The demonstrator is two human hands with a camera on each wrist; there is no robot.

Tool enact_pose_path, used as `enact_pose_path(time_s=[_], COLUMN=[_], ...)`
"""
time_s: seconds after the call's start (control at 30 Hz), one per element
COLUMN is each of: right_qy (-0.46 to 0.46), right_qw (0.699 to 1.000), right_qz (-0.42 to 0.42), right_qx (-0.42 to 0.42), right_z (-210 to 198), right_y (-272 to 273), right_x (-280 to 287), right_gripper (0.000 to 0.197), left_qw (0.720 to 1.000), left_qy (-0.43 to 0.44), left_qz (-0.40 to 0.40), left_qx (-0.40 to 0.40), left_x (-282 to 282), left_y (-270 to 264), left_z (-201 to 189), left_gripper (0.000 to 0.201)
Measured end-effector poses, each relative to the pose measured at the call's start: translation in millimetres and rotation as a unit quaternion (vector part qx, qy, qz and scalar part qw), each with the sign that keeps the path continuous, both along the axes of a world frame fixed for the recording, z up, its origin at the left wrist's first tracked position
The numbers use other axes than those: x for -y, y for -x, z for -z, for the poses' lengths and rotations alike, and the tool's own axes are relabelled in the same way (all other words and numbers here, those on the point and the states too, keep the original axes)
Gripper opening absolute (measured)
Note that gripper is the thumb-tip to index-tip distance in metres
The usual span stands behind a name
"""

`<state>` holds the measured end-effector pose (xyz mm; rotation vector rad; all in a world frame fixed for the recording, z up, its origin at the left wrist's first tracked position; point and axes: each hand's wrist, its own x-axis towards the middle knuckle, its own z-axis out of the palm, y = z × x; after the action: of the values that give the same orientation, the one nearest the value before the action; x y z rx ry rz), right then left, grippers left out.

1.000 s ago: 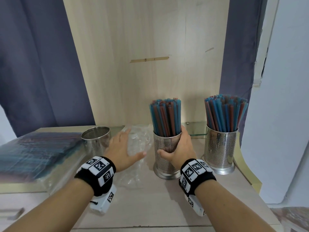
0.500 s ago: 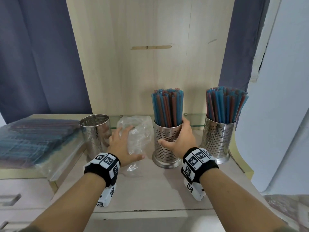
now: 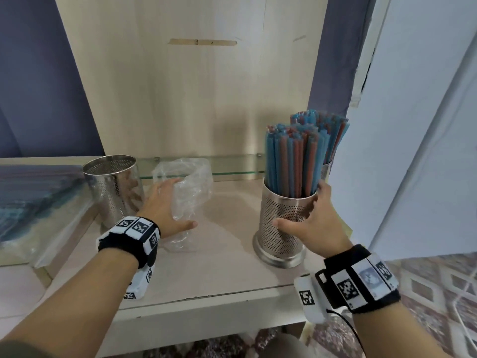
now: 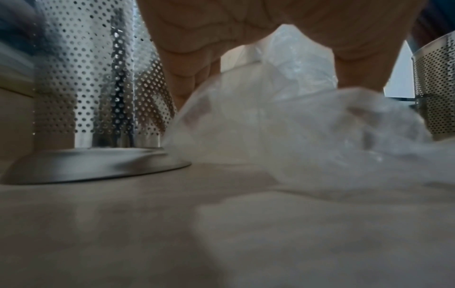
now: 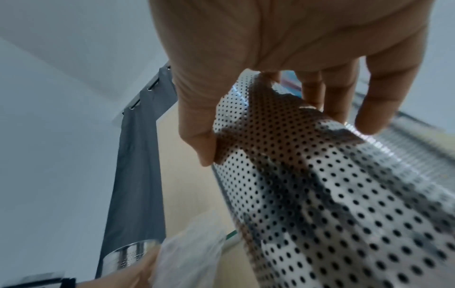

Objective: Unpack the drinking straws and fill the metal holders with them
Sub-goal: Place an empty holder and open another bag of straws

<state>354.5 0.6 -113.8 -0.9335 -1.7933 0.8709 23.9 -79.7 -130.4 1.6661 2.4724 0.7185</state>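
Note:
My right hand (image 3: 299,205) grips a perforated metal holder (image 3: 284,228) packed with blue and red straws (image 3: 294,161); the thumb is on its front and the fingers wrap its right side (image 5: 344,194). Just behind it, partly hidden, stands a second filled holder with its own straws (image 3: 329,125). My left hand (image 3: 180,202) lies open against a crumpled clear plastic bag (image 3: 188,177), fingers and thumb spread either side of it (image 4: 295,126). An empty metal holder (image 3: 113,187) stands just left of that hand (image 4: 98,78).
Sealed packs of straws (image 3: 33,197) lie stacked on the lower ledge at left. The shelf (image 3: 227,267) ends close in front of my wrists; a wooden back panel (image 3: 193,99) and glass strip close off the rear. A white wall (image 3: 413,151) stands at right.
My right hand has slid the filled holder to the right, up against the other filled one. The left hand has stayed on the plastic bag.

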Motion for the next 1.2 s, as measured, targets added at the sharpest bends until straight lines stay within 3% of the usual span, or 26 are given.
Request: enact_pose_path(time_s=[0.2, 0.37, 0.43, 0.5, 0.53, 0.6, 0.67, 0.73, 0.87, 1.03, 1.1, 1.2], right_qy=[-0.012, -0.002, -0.1, -0.269, -0.328, -0.364, -0.281, -0.175, -0.145, -0.045, -0.007, -0.036], right_qw=[0.991, 0.984, 0.952, 0.903, 0.896, 0.918, 0.937, 0.916, 0.881, 0.885, 0.882, 0.87], right_qz=[0.131, 0.178, 0.285, 0.329, 0.293, 0.13, -0.062, -0.166, -0.168, -0.177, -0.219, -0.188], right_qx=[-0.016, 0.006, 0.053, 0.069, 0.061, 0.093, 0.199, 0.321, 0.418, 0.427, 0.417, 0.453], right_z=[1, -2, -4, -9, -13, -20, -26, -29, -25, -11, -13, -15], right_y=[-51, -61, -49, -30, -18, 7, 32, 60, 116, 153, 156, 158], right_x=[-5, -5, 13, 42, 53, 68, 73, 65, 35, 13, 11, 8], right_gripper=[0.113, 0.126, 0.126, 0.109, 0.098, 0.08, 0.079, 0.094, 0.12, 0.146, 0.125, 0.069], left_qw=[1.0, 1.0, 1.0, 1.0, 1.0, 0.999, 0.998, 0.996, 0.987, 0.964, 0.967, 0.987], left_qy=[-0.02, -0.007, -0.004, -0.002, -0.002, -0.004, -0.007, -0.003, 0.018, -0.003, -0.013, -0.041], left_qz=[0.008, 0.002, 0.003, 0.004, 0.005, 0.016, 0.036, 0.051, 0.095, 0.135, 0.14, 0.123], left_qx=[-0.003, 0.011, 0.02, 0.024, 0.028, 0.038, 0.055, 0.079, 0.129, 0.23, 0.211, 0.094], left_x=[1, 0, 0, 1, 1, 1, 1, 3, 9, 22, 26, 33], left_y=[-3, -2, -3, -4, -5, -7, -10, -14, -22, -38, -40, -36], left_z=[-1, -1, -1, -2, -2, -3, -5, -8, -13, -13, -13, -23], left_gripper=[0.118, 0.122, 0.122, 0.122, 0.122, 0.124, 0.127, 0.133, 0.14, 0.125, 0.124, 0.119])
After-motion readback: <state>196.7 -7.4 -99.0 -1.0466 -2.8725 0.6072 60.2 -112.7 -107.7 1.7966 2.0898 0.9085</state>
